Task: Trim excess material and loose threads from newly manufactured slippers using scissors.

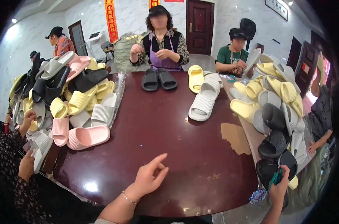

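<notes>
My left hand (151,177) is over the near middle of the dark red table (169,138), index finger and thumb stretched out, holding nothing. A bracelet circles that wrist. At the right edge, my right hand (279,188) is closed around a small green-handled tool (275,177) that looks like thread snips; its blades cannot be made out. Black slippers (266,171) lie right beside this hand, at the near end of a slipper pile. A blue-and-white patterned bundle (257,196) sits just left of my right wrist.
Mixed slippers (80,102) are heaped at the left, more (274,89) at the right. Black slippers (159,79) stand at the far edge, grey ones (205,99) right of centre. A person in a purple apron (164,52) stands opposite; a co-worker's hand (26,166) holds a grey slipper at left.
</notes>
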The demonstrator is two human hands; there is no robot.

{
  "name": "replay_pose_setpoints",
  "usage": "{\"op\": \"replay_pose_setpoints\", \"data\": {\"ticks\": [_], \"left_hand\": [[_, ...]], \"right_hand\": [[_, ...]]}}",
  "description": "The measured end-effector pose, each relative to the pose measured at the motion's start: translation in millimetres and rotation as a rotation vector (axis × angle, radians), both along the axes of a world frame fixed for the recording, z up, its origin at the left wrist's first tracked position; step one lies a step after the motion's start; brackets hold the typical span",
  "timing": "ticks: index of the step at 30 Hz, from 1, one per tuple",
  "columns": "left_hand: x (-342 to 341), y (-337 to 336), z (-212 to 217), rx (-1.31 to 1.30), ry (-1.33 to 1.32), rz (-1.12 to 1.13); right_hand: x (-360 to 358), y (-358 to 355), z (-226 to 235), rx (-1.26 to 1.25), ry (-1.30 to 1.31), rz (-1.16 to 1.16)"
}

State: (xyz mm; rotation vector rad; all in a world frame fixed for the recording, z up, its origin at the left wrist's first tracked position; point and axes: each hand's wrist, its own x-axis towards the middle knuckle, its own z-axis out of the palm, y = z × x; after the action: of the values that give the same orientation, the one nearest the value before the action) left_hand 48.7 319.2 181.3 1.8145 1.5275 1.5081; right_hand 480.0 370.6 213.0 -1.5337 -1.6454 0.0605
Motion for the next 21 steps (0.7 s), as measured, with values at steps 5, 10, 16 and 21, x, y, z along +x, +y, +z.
{"op": "replay_pose_setpoints", "data": {"ticks": [5, 10, 16, 21], "left_hand": [[-1, 2, -7, -0.041, 0.103, -0.042], [3, 3, -11, -0.045, 0.135, -0.075], [2, 3, -25, -0.082, 0.191, -0.157], [3, 7, -27, -0.116, 0.106, -0.153]], "right_hand": [[-1, -9, 1, 0.060, -0.171, 0.022], [-41, -31, 15, -0.110, 0.102, 0.157], [-83, 5, -8, -0.129, 0.147, 0.604], [-159, 19, -42, -0.170, 0.393, 0.819]]}}
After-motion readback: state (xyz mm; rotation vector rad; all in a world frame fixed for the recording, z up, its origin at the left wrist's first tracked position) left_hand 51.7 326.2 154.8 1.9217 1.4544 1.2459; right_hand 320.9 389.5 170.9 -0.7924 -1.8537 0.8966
